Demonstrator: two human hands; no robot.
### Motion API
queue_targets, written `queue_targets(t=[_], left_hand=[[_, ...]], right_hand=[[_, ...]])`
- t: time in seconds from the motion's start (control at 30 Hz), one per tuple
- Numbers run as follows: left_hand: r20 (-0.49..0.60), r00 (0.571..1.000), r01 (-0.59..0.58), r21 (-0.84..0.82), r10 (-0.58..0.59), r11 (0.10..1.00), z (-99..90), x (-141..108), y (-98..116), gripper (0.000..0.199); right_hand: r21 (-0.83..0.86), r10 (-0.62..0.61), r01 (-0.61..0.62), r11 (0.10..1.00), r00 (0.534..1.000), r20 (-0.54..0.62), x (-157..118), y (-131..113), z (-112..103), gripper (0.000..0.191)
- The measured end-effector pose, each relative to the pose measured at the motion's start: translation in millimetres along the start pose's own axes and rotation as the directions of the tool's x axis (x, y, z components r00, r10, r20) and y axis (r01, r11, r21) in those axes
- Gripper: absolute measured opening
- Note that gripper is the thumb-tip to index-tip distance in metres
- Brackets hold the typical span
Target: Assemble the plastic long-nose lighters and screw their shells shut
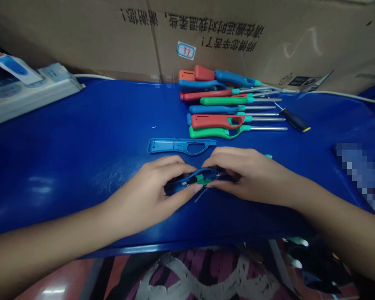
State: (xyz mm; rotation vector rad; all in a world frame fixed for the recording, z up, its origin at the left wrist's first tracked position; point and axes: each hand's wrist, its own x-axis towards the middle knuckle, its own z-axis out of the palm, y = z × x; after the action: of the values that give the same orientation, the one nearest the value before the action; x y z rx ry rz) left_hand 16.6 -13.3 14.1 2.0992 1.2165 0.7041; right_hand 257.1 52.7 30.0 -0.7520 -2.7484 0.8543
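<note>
Between my hands is an opened blue lighter handle shell (211, 170), with a green trigger piece (201, 179), a black part and thin wire showing inside. My left hand (158, 189) is closed around its left end, the thumb lying by the green piece. At the other end, my right hand (248, 173) pinches the shell, its fingers hiding the tip. A thin clear strip or tube (201, 195) sticks out below. Just beyond my hands, the matching blue half shell (171, 145) lies with its inner side up.
Several assembled long lighters (218, 121) in red, blue and green are stacked at the back, beside a screwdriver (295, 121). A cardboard box (112, 46) stands behind. A power strip (34, 89) lies at left, a pixelated flat object (359, 175) at right. A tiny pin (153, 127) rests mid-table.
</note>
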Motion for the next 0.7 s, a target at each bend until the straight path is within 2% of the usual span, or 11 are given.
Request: queue_targets(t=[0.23, 0.57, 0.7], left_hand=[[-0.036, 0.999, -0.017, -0.012, 0.016, 1.0, 5.0, 2.4, 0.2, 0.011], [-0.026, 0.999, -0.034, 0.001, 0.034, 0.999, 1.6, 3.8, 0.0, 0.012], [-0.033, 0.999, -0.031, -0.013, 0.031, 0.999, 1.4, 4.2, -1.2, 0.012]], right_hand=[[-0.038, 0.019, -0.018, 0.999, 0.999, 0.037, -0.4, -1.6, 4.5, 0.02], [-0.021, 0.001, 0.0, 1.0, 0.999, 0.041, -0.1, -1.7, 4.0, 0.018], [-0.072, 0.006, -0.002, 0.997, 0.998, 0.056, -1.0, -1.0, 3.7, 0.021]])
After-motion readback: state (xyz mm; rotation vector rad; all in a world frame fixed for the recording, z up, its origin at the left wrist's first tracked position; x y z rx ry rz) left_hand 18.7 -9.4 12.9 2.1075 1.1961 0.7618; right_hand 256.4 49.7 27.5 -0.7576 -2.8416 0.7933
